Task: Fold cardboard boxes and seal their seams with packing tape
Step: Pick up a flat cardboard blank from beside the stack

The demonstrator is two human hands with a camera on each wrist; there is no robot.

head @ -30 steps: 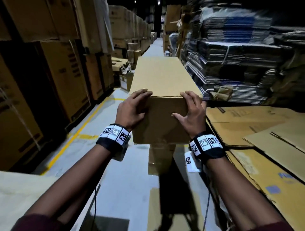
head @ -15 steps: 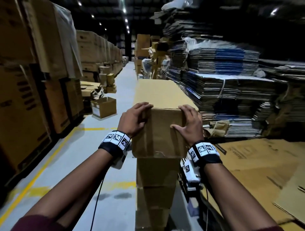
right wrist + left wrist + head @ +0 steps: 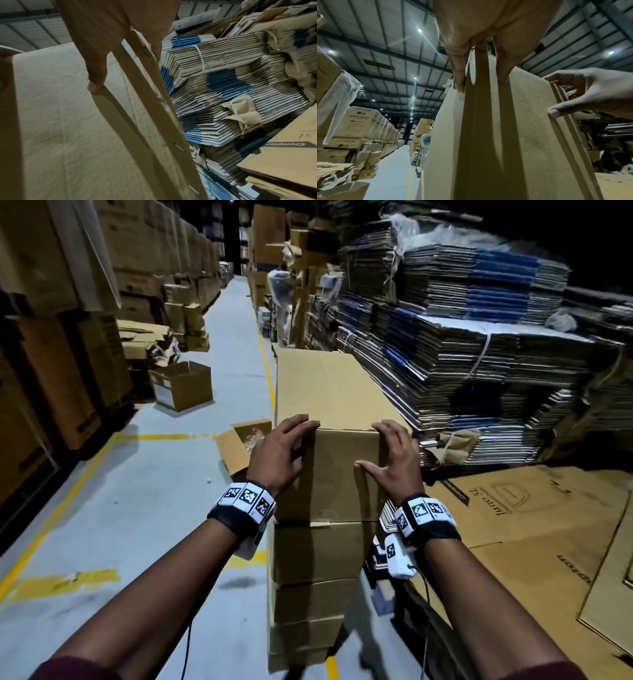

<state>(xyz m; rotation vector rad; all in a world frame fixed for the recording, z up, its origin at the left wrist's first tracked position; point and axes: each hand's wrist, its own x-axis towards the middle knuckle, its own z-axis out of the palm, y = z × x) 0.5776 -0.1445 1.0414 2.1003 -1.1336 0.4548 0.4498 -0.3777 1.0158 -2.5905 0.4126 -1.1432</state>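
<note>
A long plain brown cardboard box (image 3: 335, 392) lies on top of a stack of similar boxes (image 3: 308, 577), its near end facing me. My left hand (image 3: 277, 453) grips the near left corner, with the fingers hooked over the top edge. My right hand (image 3: 394, 460) grips the near right corner, fingers over the top and thumb pressed on the near face. The left wrist view shows the box face (image 3: 513, 135), my left fingers (image 3: 458, 75) and the right hand (image 3: 590, 92) clasping the edge. In the right wrist view my thumb (image 3: 96, 70) presses the stapled box (image 3: 51, 108).
Tied bundles of flattened cartons (image 3: 479, 354) are piled close on the right, with large flat printed sheets (image 3: 548, 542) below them. Two open boxes (image 3: 185, 385) (image 3: 239, 443) sit on the grey aisle floor (image 3: 137, 508). Tall stacked cartons (image 3: 51, 337) line the left.
Both hands have kept their hold on the box's near corners. The box has come down lower in the view, and more of the stack under it and the aisle now shows.
</note>
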